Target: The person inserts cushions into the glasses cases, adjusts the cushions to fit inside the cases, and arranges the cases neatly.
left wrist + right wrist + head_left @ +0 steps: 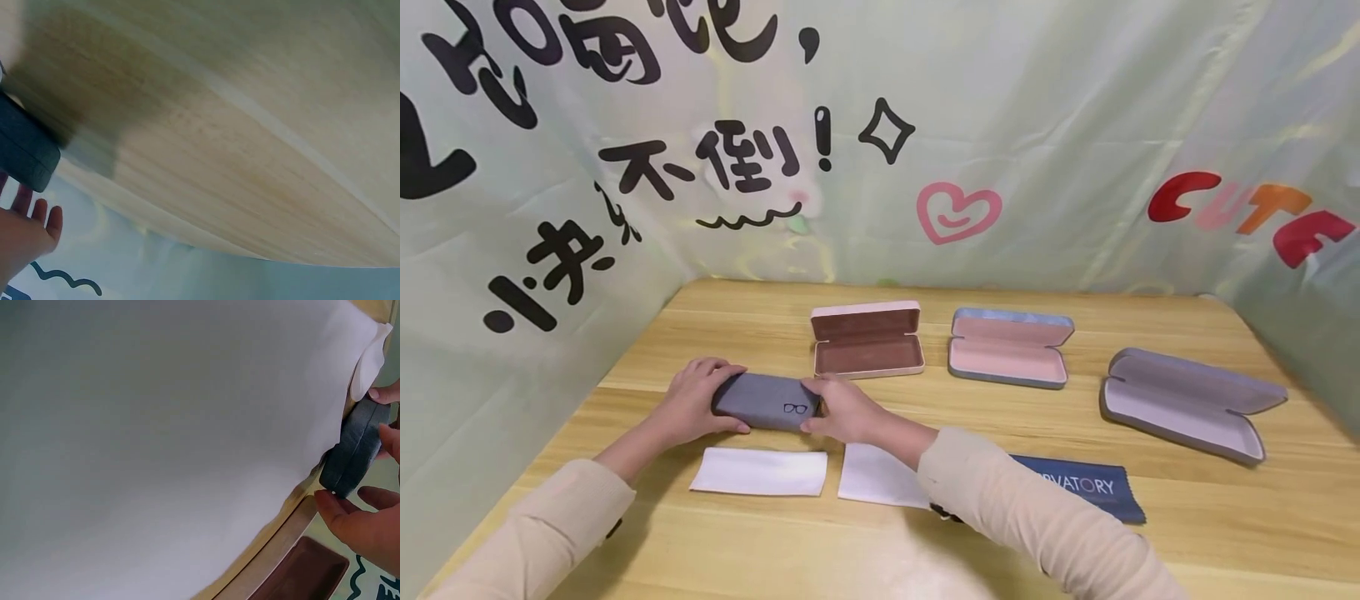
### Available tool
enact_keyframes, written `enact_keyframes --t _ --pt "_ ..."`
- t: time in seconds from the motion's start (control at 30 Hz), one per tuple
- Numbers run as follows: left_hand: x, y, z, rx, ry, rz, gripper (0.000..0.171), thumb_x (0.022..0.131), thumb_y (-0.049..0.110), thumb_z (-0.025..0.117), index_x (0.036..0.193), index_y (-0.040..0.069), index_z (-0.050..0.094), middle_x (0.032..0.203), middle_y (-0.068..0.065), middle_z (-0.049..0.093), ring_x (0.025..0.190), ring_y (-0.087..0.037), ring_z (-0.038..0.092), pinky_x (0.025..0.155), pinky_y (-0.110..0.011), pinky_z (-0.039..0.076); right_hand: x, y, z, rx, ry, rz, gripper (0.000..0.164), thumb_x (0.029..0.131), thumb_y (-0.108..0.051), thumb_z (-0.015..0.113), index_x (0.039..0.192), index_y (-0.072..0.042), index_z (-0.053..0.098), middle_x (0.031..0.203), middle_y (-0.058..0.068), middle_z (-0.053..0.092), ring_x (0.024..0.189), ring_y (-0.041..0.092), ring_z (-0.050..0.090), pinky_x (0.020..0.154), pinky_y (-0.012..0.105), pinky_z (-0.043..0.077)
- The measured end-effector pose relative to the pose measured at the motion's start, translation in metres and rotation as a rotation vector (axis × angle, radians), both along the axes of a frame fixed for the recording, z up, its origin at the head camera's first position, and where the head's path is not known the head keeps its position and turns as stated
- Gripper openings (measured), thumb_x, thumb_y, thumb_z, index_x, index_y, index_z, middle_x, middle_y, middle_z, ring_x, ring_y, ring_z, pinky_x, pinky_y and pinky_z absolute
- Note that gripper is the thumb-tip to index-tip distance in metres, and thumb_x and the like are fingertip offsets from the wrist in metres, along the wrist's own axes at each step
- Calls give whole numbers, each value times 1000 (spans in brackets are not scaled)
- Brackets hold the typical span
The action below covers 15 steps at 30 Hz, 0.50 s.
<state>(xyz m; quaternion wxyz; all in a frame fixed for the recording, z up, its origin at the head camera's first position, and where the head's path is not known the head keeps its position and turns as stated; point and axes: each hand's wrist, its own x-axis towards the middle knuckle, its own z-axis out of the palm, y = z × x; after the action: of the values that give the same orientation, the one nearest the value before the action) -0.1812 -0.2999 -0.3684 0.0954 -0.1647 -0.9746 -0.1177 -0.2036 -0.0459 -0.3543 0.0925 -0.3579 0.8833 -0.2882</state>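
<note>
A closed grey-blue glasses case [763, 402] with a small glasses drawing on its lid is held between both hands at the table's left. My left hand [696, 402] grips its left end, thumb at the near side and fingers at the far side. On the right end, my right hand [848, 410] pinches the case. In the left wrist view the case [25, 147] shows at the left edge above my left hand [28, 234]. The right wrist view has the case [356, 447] between the fingers, with my right hand [369, 528] at its lower end.
Three open glasses cases stand behind: a pink-and-brown one [868, 354], a blue one with pink lining [1009, 360] and a grey one [1187, 412]. Nearer lie a white cloth [760, 472], another white cloth [876, 479] partly under my right arm, and a dark blue cloth [1112, 492].
</note>
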Motion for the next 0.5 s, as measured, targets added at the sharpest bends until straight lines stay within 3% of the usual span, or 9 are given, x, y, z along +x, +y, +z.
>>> enact_keyframes --t 0.17,0.3,0.5 --pt "2 1 3 -11 16 87 80 61 44 83 122 1 55 114 -23 53 109 -41 44 87 -58 37 0 7 0 -50 3 -5 59 81 -13 70 133 4 46 137 20 47 127 30 45 106 37 38" --pt "4 -1 2 10 11 167 80 62 45 82 120 -2 54 113 -25 52 106 -42 43 87 -58 36 3 10 -1 -84 -8 14 54 82 -10 68 130 5 49 134 18 50 122 29 51 103 36 41" --pt "5 -2 0 6 6 203 81 64 47 80 121 -4 51 114 -28 49 105 -43 42 85 -58 35 10 13 -4 -130 24 39 41 82 -8 66 120 6 58 123 18 60 113 29 56 97 36 45"
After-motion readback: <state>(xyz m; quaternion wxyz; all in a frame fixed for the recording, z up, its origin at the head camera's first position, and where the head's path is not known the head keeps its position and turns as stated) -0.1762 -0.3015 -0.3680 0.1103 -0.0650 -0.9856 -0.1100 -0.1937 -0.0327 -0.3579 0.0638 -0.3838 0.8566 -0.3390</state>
